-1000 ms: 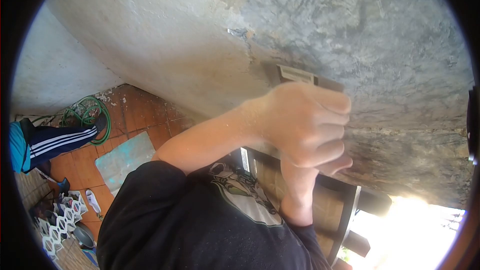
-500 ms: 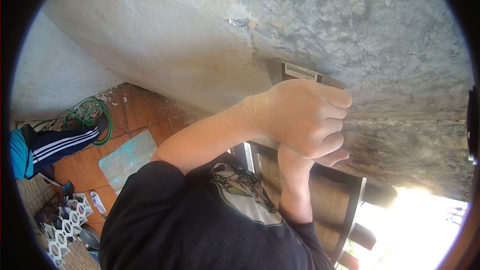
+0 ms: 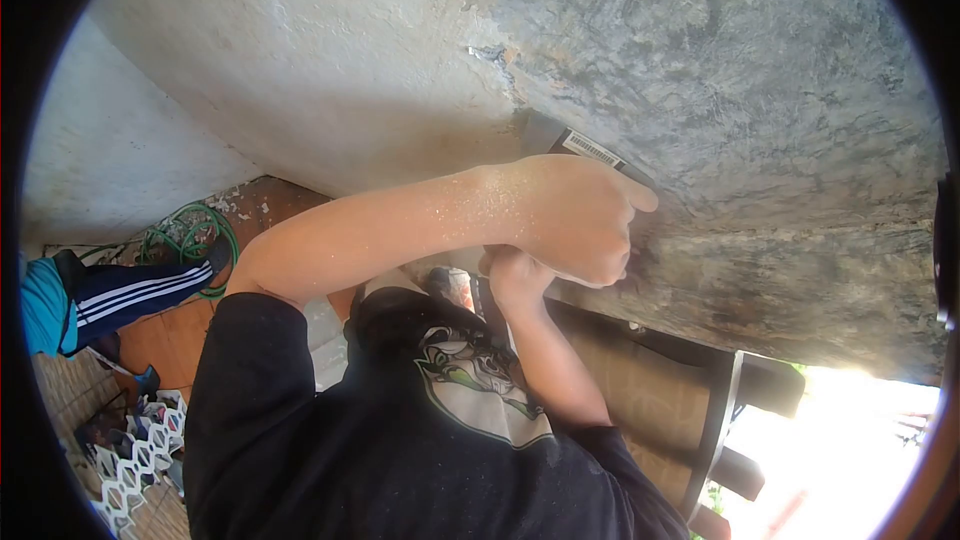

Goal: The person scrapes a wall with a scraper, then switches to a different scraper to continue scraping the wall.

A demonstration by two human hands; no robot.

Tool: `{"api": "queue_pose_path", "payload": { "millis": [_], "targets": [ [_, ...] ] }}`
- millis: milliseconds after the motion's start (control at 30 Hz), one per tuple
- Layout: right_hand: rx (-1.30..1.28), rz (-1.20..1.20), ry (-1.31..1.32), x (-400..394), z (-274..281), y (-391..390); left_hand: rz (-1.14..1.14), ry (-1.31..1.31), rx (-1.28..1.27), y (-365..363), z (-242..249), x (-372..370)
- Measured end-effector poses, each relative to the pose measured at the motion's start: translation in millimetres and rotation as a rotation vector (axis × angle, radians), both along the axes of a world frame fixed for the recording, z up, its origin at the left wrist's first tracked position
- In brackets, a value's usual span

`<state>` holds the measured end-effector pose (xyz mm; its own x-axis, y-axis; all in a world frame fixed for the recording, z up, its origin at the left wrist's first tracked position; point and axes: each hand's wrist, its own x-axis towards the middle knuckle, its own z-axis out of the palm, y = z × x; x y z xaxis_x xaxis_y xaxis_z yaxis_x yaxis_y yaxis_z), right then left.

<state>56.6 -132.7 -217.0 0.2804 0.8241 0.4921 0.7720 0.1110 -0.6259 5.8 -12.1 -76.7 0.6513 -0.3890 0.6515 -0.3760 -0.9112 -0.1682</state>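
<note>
**Plastered wall of two tones, with a flat tool beneath a closed hand**

The wall is seen pale cream on the left and mottled grey on the right, the two areas being parted by a ragged, chipped border. At the lower end of this border the flat tool is set close against the wall; its upper edge and a barcode label are left exposed, the remainder being covered. Over it the left hand is placed, back outward, with fingers curled into a closed fist; the tool is evidently gripped, though the grip itself is concealed. Pale flecks are scattered over the wrist and forearm. Just below the wrist the right hand is partly hidden; how far its fingers are closed, and on what, cannot be told. A black shirt is worn. At lower right, a wooden panel is bordered by glare. On the tiled floor, near the corner of the walls, a green hose is coiled beside another person's striped trouser leg.
</note>
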Motion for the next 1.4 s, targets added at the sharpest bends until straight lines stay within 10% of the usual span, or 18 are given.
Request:
{"api": "queue_pose_path", "payload": {
  "millis": [267, 467, 567, 667, 733, 867, 967, 1033, 1067, 1267, 1333, 1400],
  "targets": [
    [0.165, -0.036, 0.190, -22, -1, 15, -0.127, 0.004, 0.014, 4, -5, -6],
    [0.340, -0.081, -0.301, -19, -3, 26, -0.105, -0.083, 0.120, 8, 7, -7],
    [0.213, -0.103, 0.180, -38, 19, 11, -0.114, 0.018, -0.014, -1, 16, -20],
    [0.262, -0.056, -0.271, -27, 27, 6, -0.104, -0.069, 0.103, 3, 7, -14],
    [0.199, 0.073, 0.306, -27, 18, -5, -0.071, -0.080, 0.098, -1, 4, -14],
    [-0.162, 0.024, 0.316, -31, 17, -34, -0.044, -0.123, 0.136, -7, 9, -13],
    [-0.084, 0.246, 0.945, -39, 27, -30, -0.046, -0.027, 0.125, -5, 17, -14],
    [0.116, -0.203, -0.327, -39, 14, -20, -0.064, -0.076, 0.120, -8, 23, -15],
    [0.117, -0.213, -0.322, -38, 12, -19, -0.076, -0.129, 0.106, -11, 27, -15],
    [0.116, -0.028, 0.270, -36, 22, -2, -0.019, -0.072, 0.087, 3, 30, -16],
    [-0.008, 0.266, 1.198, -45, 50, -9, -0.025, -0.042, 0.089, 3, 23, -20],
    [0.019, 0.308, 1.222, -43, 36, -2, -0.043, -0.007, 0.088, 3, 21, -19]
  ]
}}
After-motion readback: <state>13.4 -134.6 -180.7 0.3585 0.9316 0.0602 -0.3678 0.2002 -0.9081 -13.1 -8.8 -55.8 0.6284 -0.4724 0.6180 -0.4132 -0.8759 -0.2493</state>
